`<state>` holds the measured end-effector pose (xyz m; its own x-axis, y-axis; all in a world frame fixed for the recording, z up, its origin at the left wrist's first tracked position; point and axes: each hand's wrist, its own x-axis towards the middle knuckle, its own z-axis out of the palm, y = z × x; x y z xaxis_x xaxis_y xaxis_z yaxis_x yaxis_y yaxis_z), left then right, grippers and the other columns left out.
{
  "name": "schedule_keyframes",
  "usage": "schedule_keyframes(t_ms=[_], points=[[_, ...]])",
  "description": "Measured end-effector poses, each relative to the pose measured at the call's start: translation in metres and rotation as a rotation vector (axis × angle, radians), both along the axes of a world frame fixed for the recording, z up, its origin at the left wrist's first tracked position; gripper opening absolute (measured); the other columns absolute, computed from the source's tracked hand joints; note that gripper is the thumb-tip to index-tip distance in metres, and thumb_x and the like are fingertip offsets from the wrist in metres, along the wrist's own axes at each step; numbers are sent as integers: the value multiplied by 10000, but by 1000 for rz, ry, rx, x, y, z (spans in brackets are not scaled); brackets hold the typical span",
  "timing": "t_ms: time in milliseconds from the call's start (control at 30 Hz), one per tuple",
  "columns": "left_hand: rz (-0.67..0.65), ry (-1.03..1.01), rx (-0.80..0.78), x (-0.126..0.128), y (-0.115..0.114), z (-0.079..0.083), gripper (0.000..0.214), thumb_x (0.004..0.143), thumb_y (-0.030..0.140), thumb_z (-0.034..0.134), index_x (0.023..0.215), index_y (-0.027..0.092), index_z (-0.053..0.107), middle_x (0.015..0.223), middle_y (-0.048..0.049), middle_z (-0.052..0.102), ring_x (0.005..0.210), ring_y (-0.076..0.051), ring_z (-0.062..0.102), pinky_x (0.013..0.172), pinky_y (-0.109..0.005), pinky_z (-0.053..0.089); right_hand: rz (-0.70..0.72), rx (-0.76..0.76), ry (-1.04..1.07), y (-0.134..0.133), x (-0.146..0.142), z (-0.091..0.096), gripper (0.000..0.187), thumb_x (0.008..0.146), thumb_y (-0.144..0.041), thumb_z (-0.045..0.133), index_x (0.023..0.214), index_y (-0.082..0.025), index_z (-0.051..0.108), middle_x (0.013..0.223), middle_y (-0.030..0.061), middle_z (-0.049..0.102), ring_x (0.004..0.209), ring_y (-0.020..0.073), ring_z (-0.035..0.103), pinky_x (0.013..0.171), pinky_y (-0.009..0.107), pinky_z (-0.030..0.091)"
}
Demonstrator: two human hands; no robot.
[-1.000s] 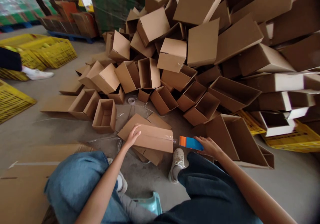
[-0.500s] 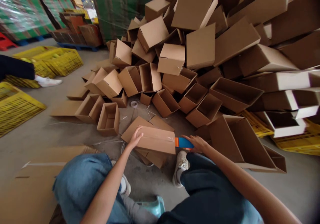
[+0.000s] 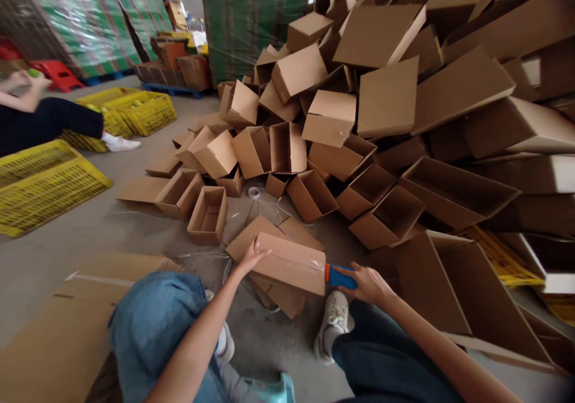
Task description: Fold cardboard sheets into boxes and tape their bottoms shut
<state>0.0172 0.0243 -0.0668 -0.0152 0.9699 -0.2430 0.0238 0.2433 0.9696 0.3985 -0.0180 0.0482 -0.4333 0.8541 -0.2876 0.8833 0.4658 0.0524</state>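
A folded cardboard box (image 3: 287,262) with a strip of clear tape along its seam rests in front of my knees. My left hand (image 3: 249,257) presses on its left end, thumb and fingers gripping the edge. My right hand (image 3: 366,283) is closed around a blue and orange tape dispenser (image 3: 338,276), whose orange end touches the box's right end. More flat cardboard (image 3: 278,295) lies under the box.
A tall heap of open and closed cardboard boxes (image 3: 372,127) fills the right and back. Small open boxes (image 3: 209,214) and a tape roll (image 3: 254,192) sit on the concrete floor. Yellow crates (image 3: 45,181) and another seated person (image 3: 49,118) are at left. Flat cardboard (image 3: 67,325) lies beside my left leg.
The dispenser has moved left, up against the box's right end. My head has lifted and turned, so the scene sits lower and the other person shows more.
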Motion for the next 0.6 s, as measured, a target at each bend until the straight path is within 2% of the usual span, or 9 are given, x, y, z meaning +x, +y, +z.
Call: schedule_keyframes(t_ms=[167, 367, 600], points=[[-16, 18, 16, 2, 2, 2, 887, 608, 433, 823, 1379, 189, 457, 1346, -134, 567, 1245, -285, 529, 1077, -412, 381, 18, -31, -59, 6, -2, 3, 538, 847, -530, 507, 1359, -366, 504, 994, 110, 664, 756, 252, 677, 626, 301, 431], [7, 93, -11, 3, 4, 8, 901, 587, 443, 836, 1357, 149, 472, 1335, -173, 567, 1222, -290, 551, 1063, -415, 398, 38, -33, -78, 9, -6, 7, 541, 838, -540, 525, 1349, -362, 518, 1007, 123, 675, 774, 263, 681, 649, 320, 458], [28, 40, -25, 5, 2, 12, 847, 557, 422, 860, 1299, 177, 532, 1249, -135, 638, 1189, -277, 579, 1051, -418, 411, 36, -30, -97, 7, -7, 6, 546, 827, -540, 530, 1339, -351, 533, 1010, 125, 675, 771, 274, 683, 656, 330, 458]])
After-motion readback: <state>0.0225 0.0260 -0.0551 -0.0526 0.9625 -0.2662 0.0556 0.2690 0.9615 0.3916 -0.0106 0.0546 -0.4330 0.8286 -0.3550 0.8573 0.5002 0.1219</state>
